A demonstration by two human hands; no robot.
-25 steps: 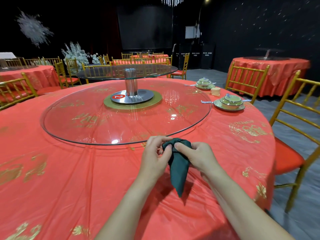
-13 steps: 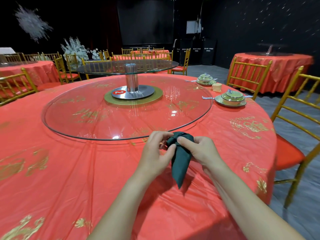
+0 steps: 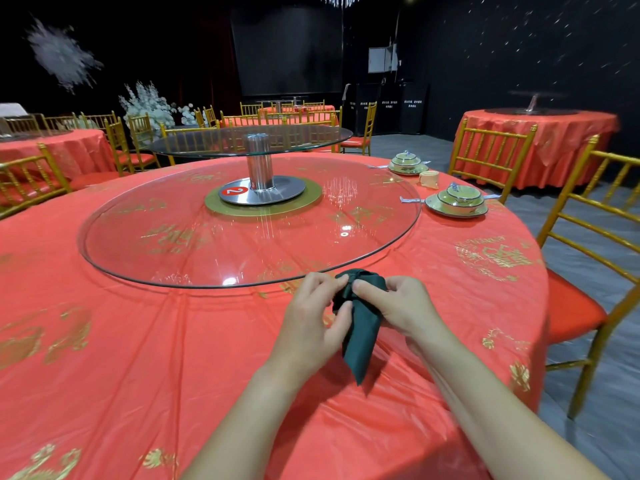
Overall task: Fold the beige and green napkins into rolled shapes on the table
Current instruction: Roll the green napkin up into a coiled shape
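A dark green napkin is bunched into a tapered shape above the red tablecloth, its point hanging toward me. My left hand pinches its upper left side with thumb and fingers. My right hand grips its upper right side, the thumb pressed across the top folds. A rolled beige napkin stands far off at the right, between two place settings.
A large glass turntable lies just beyond my hands, with a raised smaller glass tier on a metal post. Two green bowl-and-plate settings sit at the far right. Gold chairs ring the table's right edge.
Both hands keep their hold on the green napkin and work its top folds with small finger shifts. The camera has tilted slightly; the napkin stays in the same place.
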